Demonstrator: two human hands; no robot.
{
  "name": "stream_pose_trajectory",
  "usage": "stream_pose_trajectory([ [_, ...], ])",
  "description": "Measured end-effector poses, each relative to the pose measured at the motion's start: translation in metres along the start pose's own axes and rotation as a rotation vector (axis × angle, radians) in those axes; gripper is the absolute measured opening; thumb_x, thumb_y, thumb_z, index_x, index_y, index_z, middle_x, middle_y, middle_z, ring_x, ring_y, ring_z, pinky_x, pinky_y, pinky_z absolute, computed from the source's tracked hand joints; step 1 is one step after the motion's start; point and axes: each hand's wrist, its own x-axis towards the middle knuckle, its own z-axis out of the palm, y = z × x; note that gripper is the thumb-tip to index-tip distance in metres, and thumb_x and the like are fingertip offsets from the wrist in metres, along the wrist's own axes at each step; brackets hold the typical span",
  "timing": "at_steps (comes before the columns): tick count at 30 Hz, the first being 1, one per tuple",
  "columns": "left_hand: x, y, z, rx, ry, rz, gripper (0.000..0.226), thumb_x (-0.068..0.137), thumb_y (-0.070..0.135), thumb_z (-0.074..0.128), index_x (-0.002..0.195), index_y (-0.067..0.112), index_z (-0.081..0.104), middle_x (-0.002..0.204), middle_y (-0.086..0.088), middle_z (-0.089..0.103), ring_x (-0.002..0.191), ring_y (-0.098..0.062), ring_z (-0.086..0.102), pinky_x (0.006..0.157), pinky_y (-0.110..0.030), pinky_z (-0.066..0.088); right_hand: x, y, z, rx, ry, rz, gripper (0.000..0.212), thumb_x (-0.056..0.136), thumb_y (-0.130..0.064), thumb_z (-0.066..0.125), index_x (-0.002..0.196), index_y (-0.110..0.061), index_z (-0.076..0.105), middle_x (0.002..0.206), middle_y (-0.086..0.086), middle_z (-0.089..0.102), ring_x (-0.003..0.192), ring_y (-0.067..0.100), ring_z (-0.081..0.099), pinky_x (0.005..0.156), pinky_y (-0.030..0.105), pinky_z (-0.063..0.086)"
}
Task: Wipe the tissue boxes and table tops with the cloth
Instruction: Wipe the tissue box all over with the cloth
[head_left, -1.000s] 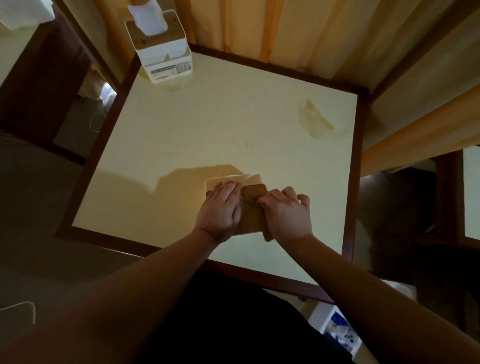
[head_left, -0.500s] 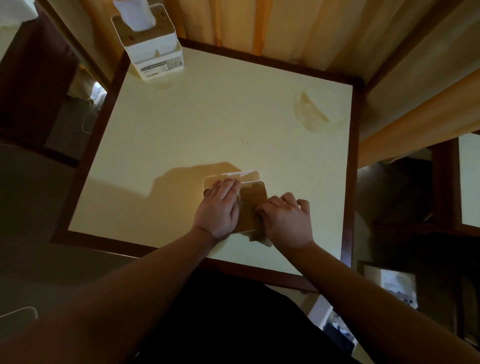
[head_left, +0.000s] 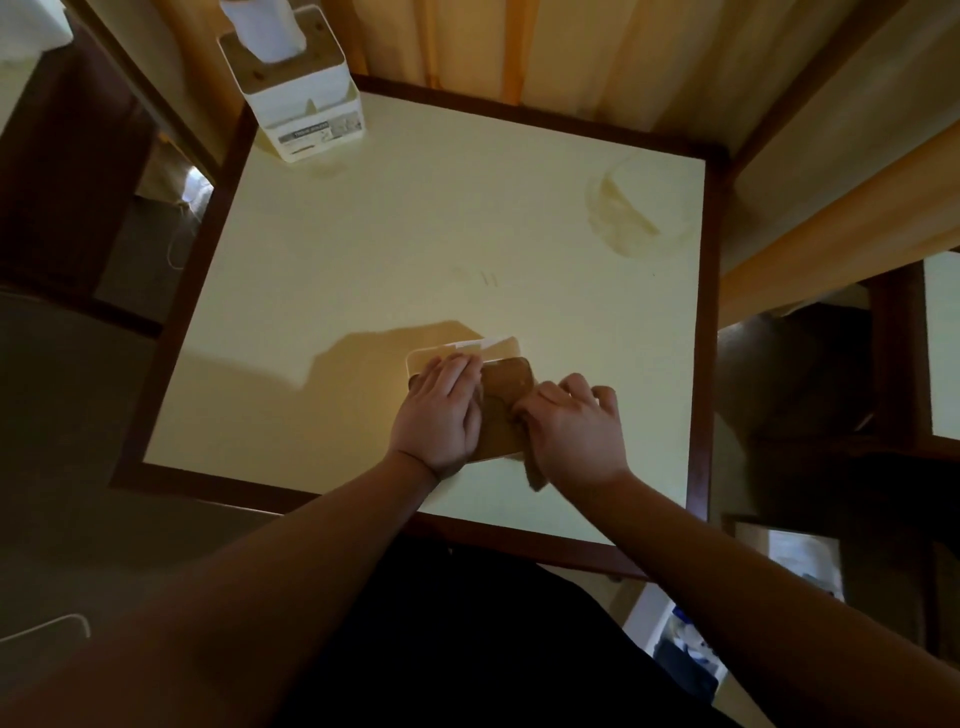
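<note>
near tissue box (head_left: 498, 358) mostly hidden | far tissue box (head_left: 298, 98) top cropped

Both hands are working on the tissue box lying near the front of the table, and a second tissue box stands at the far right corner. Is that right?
Not quite. The head view shows the second tissue box at the far left corner; the far right corner only has a stain. The left hand and right hand are on the near tissue box on the table.

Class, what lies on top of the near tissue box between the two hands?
A brown cloth lies across the tissue box, with the left hand resting flat on it and the right hand gripping the cloth. The box's opening is covered.
</note>
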Motion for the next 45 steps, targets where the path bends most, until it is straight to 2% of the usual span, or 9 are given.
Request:
stream_pose_trajectory([
  [5,0.000,0.002,0.001,0.010,0.020,0.002,0.050,0.103,0.028,0.039,0.141,0.001,0.058,0.141,-0.018,0.059,0.132,-0.036,0.054,0.118,-0.049,0.038,-0.035,0.005,0.008,0.010,0.092,-0.077,0.008,0.082,-0.035,0.073,0.088,-0.030,0.074,0.093,-0.009,0.071,0.089,0.026,0.062,0.076,0.040,0.044],
  [10,-0.001,0.003,0.002,0.011,0.013,0.011,0.052,0.103,0.029,0.041,0.143,0.001,0.057,0.142,-0.018,0.058,0.134,-0.036,0.053,0.119,-0.048,0.036,-0.031,0.006,0.015,0.007,0.126,-0.059,0.005,0.081,-0.032,0.077,0.085,-0.030,0.074,0.090,-0.010,0.071,0.090,0.026,0.062,0.076,0.040,0.041],
  [13,0.000,0.001,0.002,0.012,-0.007,0.018,0.054,0.099,0.029,0.043,0.143,0.000,0.056,0.142,-0.019,0.058,0.134,-0.036,0.053,0.119,-0.049,0.037,-0.015,0.005,0.011,0.039,0.120,-0.058,0.028,0.080,-0.047,0.055,0.090,-0.030,0.076,0.092,-0.009,0.072,0.091,0.028,0.063,0.078,0.041,0.043],
  [17,0.002,0.001,-0.001,0.015,-0.021,0.009,0.055,0.096,0.030,0.047,0.140,-0.002,0.059,0.139,-0.020,0.060,0.132,-0.035,0.052,0.116,-0.052,0.040,0.016,0.005,0.018,0.069,0.168,0.017,0.009,0.088,-0.030,0.069,0.093,-0.031,0.076,0.096,-0.010,0.073,0.094,0.028,0.063,0.081,0.044,0.044],
  [21,0.002,0.005,-0.006,-0.019,-0.126,-0.073,0.060,0.101,0.043,0.042,0.147,0.005,0.052,0.146,-0.015,0.054,0.140,-0.034,0.044,0.121,-0.050,0.033,0.046,0.004,0.021,0.078,0.176,0.039,0.023,0.097,-0.029,0.054,0.099,-0.031,0.077,0.103,-0.010,0.074,0.100,0.028,0.063,0.088,0.048,0.044],
  [29,0.002,0.003,-0.015,-0.011,-0.258,-0.007,0.119,0.073,0.090,0.052,0.153,0.002,0.042,0.156,-0.013,0.044,0.149,-0.029,0.035,0.128,-0.047,0.015,0.036,-0.004,0.019,0.116,0.195,0.159,0.010,0.099,-0.028,0.066,0.108,-0.025,0.070,0.109,-0.005,0.069,0.101,0.029,0.063,0.090,0.051,0.046],
  [33,0.001,-0.003,-0.015,0.016,-0.272,0.053,0.121,0.069,0.088,0.057,0.152,0.003,0.044,0.155,-0.013,0.046,0.148,-0.030,0.038,0.127,-0.047,0.019,0.008,-0.003,0.024,0.060,0.219,0.126,0.008,0.092,-0.030,0.070,0.098,-0.027,0.075,0.103,-0.007,0.069,0.093,0.028,0.063,0.088,0.047,0.043],
  [37,0.003,-0.006,-0.015,-0.017,-0.280,0.062,0.118,0.070,0.086,0.055,0.154,0.005,0.043,0.156,-0.011,0.044,0.148,-0.029,0.037,0.127,-0.044,0.017,-0.030,-0.009,0.018,0.034,0.067,0.045,0.041,0.065,-0.037,0.091,0.101,-0.028,0.074,0.106,-0.007,0.070,0.093,0.027,0.064,0.087,0.046,0.044],
  [45,0.012,-0.020,-0.021,-0.068,-0.371,0.226,0.120,0.067,0.083,0.060,0.156,0.004,0.039,0.156,-0.012,0.043,0.148,-0.031,0.037,0.127,-0.051,0.020,-0.043,-0.024,0.011,0.019,0.029,0.106,0.019,0.088,-0.043,0.071,0.101,-0.029,0.072,0.104,-0.004,0.069,0.093,0.027,0.063,0.080,0.044,0.047],
])
